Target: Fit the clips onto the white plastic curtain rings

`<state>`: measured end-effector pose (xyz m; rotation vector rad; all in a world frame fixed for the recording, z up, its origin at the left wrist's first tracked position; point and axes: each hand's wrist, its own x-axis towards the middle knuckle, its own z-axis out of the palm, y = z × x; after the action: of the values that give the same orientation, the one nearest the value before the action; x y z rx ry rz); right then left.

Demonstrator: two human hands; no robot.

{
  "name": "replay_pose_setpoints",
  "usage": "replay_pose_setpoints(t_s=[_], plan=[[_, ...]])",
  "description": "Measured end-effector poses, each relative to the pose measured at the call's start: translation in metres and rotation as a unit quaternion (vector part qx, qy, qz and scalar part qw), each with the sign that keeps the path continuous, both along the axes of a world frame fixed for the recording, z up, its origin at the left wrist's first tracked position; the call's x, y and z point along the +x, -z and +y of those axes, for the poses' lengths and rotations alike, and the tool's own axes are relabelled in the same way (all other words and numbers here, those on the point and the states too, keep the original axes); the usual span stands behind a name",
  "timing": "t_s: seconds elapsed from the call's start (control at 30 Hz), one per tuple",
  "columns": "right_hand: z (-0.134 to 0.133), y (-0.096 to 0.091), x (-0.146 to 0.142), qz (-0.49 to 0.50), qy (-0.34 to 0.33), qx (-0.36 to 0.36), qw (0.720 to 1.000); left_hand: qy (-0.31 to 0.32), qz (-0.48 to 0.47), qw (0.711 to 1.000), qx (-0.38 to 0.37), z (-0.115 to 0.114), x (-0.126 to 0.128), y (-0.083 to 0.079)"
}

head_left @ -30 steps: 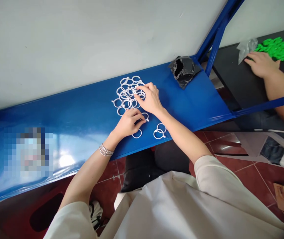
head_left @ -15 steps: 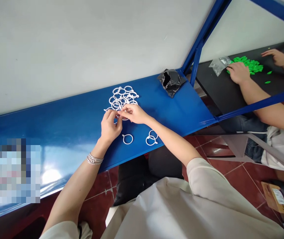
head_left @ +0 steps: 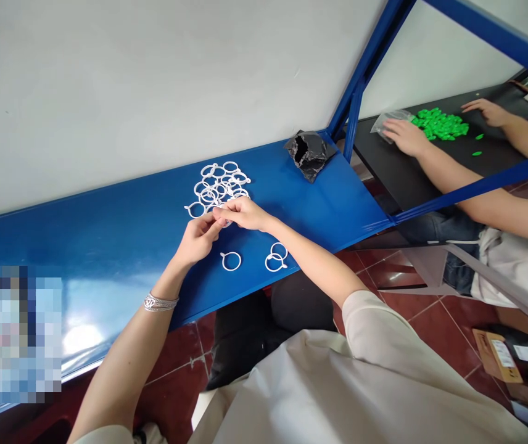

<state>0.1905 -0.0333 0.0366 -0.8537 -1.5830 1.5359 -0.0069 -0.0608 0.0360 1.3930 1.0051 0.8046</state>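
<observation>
Left hand [head_left: 196, 239] and right hand [head_left: 247, 213] both pinch narrow. Their fingertips meet on a white ring [head_left: 225, 223] that the fingers mostly hide, held just above the blue shelf [head_left: 120, 234] at frame centre. Risks: the ring looks thin and springy and the grip is tips only, so a slip could flick it over the near edge onto the red floor [head_left: 185, 361]. The ring sits right at the near rim of the pile [head_left: 218, 185], where rings overlap, so a snag could drag neighbours out. A loose ring [head_left: 231, 261] and a pair [head_left: 276, 258] lie below the hands, close to the shelf edge, where a forearm sweep could knock them off. Black bag [head_left: 309, 154] is upper right of the pile, well apart, no issue. Co-worker's hand [head_left: 405, 135] is by the green parts [head_left: 440, 123], far right on a separate bench, no interference.
</observation>
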Motion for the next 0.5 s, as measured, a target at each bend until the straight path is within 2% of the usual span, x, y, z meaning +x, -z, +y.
replay_pose_setpoints(t_s=[0.17,0.3,0.5], plan=[[-0.004,-0.004,-0.002,0.014,-0.03,-0.028,0.999,0.025,-0.058,0.996,-0.062,-0.003,0.003,-0.011],[-0.009,-0.005,-0.009,0.015,-0.007,-0.059,0.998,-0.024,-0.134,0.983,-0.122,-0.008,0.014,-0.021],[-0.016,-0.006,-0.019,0.05,0.009,-0.038,0.998,-0.046,-0.143,0.984,-0.1,-0.011,0.018,-0.021]])
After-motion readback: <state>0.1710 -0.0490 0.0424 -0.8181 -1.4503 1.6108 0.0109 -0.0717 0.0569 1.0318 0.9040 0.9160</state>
